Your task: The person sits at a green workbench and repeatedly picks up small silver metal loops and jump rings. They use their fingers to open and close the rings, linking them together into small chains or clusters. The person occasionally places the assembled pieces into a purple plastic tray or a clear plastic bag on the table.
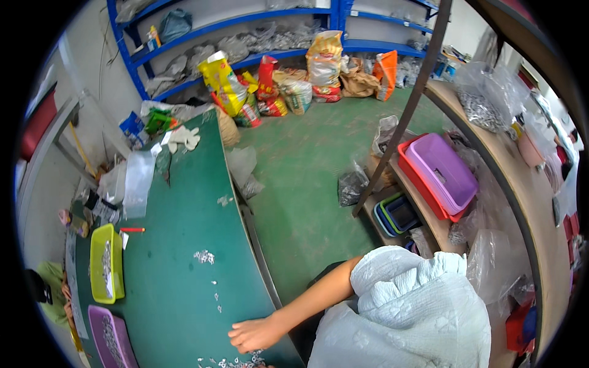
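From the right, my right hand (pixel 254 335) reaches over the green tabletop, its forearm coming out of a light blue sleeve. Its fingers are bent and close together; whatever they hold, if anything, is hidden. Just below it, at the lower edge, lies a spread of small silvery metal pieces (pixel 228 363). Only a sliver of skin, apparently my left hand (pixel 266 366), shows beside these pieces, and its fingers cannot be made out. Farther up the table sits a small heap of similar pieces (pixel 204 257), with a few single ones between.
A yellow-green bin (pixel 114 293) and a purple bin (pixel 93 314), both holding metal pieces, stand along the left. A red pen (pixel 132 230) and white gloves (pixel 184 139) lie farther up. Another person (pixel 54 293) is at the far left. Shelving with basins (pixel 442 172) stands right.
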Available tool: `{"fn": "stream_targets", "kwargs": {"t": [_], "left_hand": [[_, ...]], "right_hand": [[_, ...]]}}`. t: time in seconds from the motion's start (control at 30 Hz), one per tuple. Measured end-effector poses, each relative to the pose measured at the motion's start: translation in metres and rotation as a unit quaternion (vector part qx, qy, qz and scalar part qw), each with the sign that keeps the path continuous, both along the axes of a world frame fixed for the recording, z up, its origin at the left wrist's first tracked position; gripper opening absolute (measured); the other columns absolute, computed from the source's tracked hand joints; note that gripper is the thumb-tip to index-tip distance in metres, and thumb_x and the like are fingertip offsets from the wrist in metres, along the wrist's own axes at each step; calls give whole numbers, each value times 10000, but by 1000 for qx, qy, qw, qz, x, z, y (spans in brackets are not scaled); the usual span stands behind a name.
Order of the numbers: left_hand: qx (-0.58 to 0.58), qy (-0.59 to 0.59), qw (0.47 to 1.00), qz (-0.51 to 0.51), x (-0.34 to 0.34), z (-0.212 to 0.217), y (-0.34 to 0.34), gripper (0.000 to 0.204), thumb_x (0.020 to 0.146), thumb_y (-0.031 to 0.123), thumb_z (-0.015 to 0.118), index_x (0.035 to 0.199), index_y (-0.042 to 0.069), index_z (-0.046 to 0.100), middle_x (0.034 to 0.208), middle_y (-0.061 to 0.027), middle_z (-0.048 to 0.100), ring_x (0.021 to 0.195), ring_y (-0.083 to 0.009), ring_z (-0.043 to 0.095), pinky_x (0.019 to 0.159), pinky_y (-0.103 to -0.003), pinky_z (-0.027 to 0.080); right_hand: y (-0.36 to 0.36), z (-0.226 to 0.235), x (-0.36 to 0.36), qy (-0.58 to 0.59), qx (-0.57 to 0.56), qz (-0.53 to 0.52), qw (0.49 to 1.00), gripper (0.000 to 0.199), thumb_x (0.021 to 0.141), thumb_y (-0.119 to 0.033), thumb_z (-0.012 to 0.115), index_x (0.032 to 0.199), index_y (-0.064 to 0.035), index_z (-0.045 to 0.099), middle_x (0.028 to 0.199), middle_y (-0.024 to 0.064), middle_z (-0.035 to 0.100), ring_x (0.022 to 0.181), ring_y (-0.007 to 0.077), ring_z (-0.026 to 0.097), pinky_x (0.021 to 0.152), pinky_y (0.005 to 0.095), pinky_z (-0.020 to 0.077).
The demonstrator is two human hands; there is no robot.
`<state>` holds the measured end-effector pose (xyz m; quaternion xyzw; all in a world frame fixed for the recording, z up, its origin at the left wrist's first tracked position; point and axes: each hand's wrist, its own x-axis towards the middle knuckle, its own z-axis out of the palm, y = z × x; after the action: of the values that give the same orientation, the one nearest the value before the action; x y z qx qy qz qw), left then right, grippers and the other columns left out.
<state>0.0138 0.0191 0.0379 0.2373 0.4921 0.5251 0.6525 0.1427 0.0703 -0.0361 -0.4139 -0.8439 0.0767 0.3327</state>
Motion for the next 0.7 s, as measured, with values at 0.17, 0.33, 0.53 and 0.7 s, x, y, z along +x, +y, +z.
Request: {"fn": "stream_targets", "kwargs": {"t": [0.17, 0.33, 0.53, 0.7], "left_hand": [[-2, -18, 1000, -21, -8, -2, -2, 323, 934, 245, 402, 633, 145, 338, 557, 55, 258, 444, -44, 232, 381, -177, 191], [9, 9, 1000, -20, -14, -7, -5, 337, 922, 271, 415, 622, 145, 328, 544, 55, 262, 431, -46, 219, 382, -184, 188], [-5, 11, 1000, -13, -8, -5, -12, 302, 889, 214, 436, 616, 150, 326, 548, 65, 258, 431, -41, 212, 391, -188, 173], [-14, 45, 999, 7, -2, 3, -12, 263, 872, 198, 459, 631, 142, 371, 561, 83, 250, 446, -30, 214, 401, -179, 172]], "right_hand": [[-12, -7, -1, 36, -63, 43, 996, 156, 698, -206, 645, 723, -78, 559, 795, 71, 475, 856, 232, 443, 719, 351, 336], [-20, -5, -16, 1, 18, 8, 1000, 187, 681, -215, 649, 695, -54, 555, 749, 73, 509, 849, 240, 472, 727, 360, 341], [-25, -7, -16, -14, 12, 3, 1000, 149, 709, -164, 563, 711, -28, 501, 771, 106, 473, 810, 252, 459, 710, 359, 340], [-23, -6, -17, 18, 41, -19, 999, 119, 700, -173, 554, 688, -57, 529, 770, 99, 496, 796, 252, 470, 689, 367, 341]]}}
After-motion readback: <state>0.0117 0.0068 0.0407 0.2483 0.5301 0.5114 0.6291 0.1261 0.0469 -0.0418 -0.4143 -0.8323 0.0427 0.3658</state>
